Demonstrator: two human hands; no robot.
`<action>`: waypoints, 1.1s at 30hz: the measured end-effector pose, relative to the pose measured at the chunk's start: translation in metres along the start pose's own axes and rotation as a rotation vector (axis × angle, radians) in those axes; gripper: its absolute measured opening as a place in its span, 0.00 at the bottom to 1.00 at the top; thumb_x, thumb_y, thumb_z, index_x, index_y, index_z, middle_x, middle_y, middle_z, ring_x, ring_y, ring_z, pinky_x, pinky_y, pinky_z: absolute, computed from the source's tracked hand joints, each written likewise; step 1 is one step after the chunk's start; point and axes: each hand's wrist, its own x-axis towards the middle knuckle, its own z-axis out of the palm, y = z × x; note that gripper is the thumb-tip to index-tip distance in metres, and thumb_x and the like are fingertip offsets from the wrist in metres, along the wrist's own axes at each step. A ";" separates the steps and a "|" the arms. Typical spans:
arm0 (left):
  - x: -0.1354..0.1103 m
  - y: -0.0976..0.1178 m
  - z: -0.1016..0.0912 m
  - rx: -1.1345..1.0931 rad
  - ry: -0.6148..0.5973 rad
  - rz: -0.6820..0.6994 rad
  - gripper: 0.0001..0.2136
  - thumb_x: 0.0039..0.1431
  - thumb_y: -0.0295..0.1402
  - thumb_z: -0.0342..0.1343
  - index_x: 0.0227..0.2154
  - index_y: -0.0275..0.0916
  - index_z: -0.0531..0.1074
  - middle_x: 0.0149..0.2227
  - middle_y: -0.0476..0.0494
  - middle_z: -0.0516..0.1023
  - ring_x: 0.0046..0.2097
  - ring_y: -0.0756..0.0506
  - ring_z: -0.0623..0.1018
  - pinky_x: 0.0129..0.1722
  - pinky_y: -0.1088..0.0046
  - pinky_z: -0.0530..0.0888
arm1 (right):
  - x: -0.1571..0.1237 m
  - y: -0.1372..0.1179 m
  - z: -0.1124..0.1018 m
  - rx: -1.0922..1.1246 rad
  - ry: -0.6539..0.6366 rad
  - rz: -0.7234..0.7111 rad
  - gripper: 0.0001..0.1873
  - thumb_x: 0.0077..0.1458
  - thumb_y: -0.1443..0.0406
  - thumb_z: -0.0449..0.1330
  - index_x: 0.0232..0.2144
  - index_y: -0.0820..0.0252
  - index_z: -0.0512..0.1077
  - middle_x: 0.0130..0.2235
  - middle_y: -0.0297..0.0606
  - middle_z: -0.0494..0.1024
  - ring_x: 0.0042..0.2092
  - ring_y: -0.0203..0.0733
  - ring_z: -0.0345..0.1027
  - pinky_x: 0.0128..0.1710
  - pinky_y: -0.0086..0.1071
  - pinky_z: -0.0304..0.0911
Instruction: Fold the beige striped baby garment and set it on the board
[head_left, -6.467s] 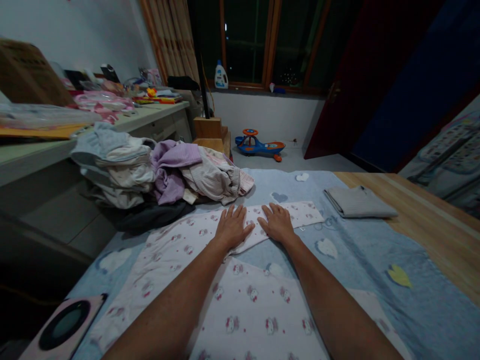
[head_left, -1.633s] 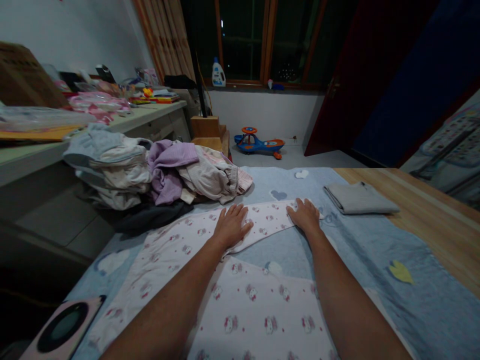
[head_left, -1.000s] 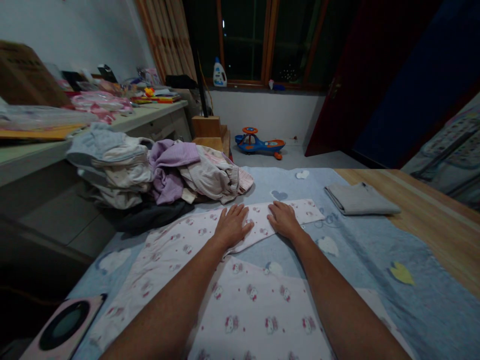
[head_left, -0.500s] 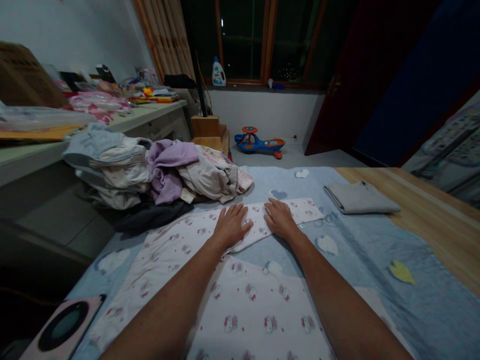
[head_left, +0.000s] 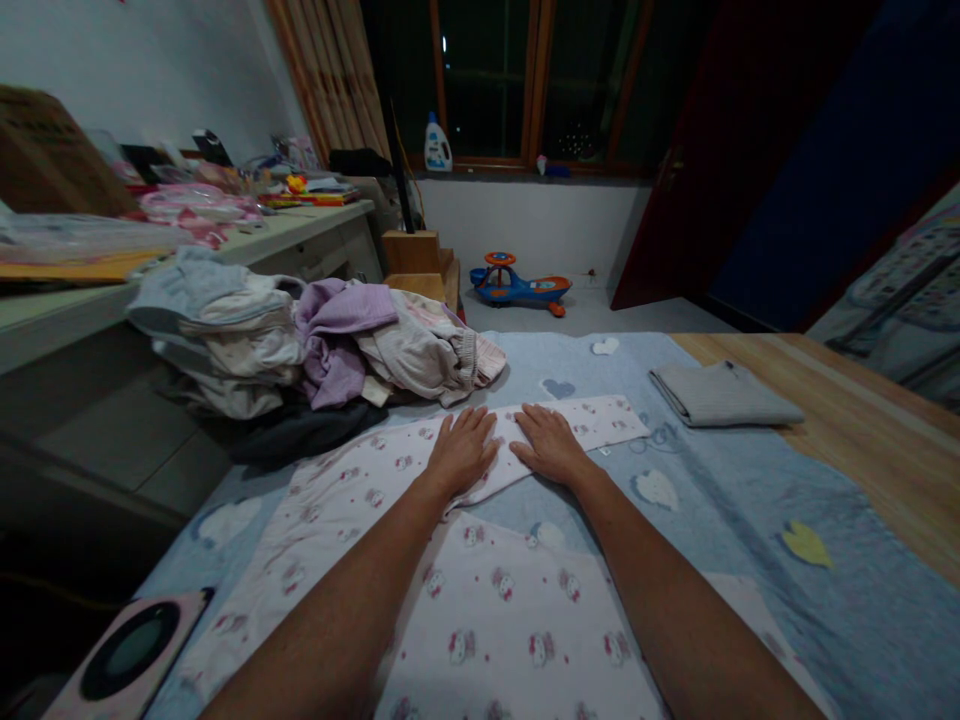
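Note:
A pale pink garment (head_left: 525, 590) with a printed cat-face pattern lies spread over the blue patterned bed cover (head_left: 750, 510). One long narrow part of it, which looks like a sleeve (head_left: 604, 420), stretches across to the right. My left hand (head_left: 461, 450) rests flat on this part with its fingers spread. Just to its right, my right hand (head_left: 551, 445) lies palm down on the same strip, fingers apart. Neither hand grips the cloth. My forearms hide some of the garment's body.
A heap of clothes (head_left: 337, 340) is at the left beside a cluttered desk (head_left: 330, 225). A folded grey garment (head_left: 724, 395) lies at the right by the bare wood (head_left: 862, 420). A pink device with a dark round panel (head_left: 127, 650) sits at lower left; beyond the bed stands a ride-on toy (head_left: 521, 285).
My right hand has slid a little to the left along the pink strip, closer to my left hand. The left hand stays almost in place.

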 end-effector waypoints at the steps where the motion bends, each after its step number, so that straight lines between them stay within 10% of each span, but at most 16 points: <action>1: 0.000 -0.001 0.000 -0.002 0.003 0.003 0.24 0.69 0.40 0.42 0.65 0.42 0.60 0.69 0.40 0.58 0.69 0.37 0.57 0.66 0.47 0.55 | 0.000 -0.001 0.000 0.003 -0.005 0.009 0.32 0.65 0.53 0.52 0.65 0.63 0.59 0.70 0.51 0.54 0.70 0.57 0.44 0.67 0.53 0.39; 19: 0.002 -0.004 0.001 -0.022 0.141 0.046 0.20 0.62 0.28 0.48 0.57 0.39 0.69 0.63 0.37 0.67 0.64 0.40 0.65 0.64 0.57 0.61 | 0.001 -0.007 0.004 0.057 -0.018 -0.079 0.30 0.65 0.56 0.51 0.66 0.59 0.59 0.70 0.47 0.53 0.71 0.54 0.44 0.68 0.57 0.35; 33: -0.005 -0.003 -0.002 0.067 0.173 -0.068 0.17 0.65 0.37 0.48 0.54 0.44 0.71 0.54 0.41 0.73 0.53 0.38 0.70 0.53 0.59 0.68 | -0.002 -0.022 0.000 0.118 -0.021 -0.169 0.28 0.64 0.58 0.53 0.63 0.60 0.62 0.68 0.49 0.58 0.69 0.50 0.48 0.67 0.52 0.42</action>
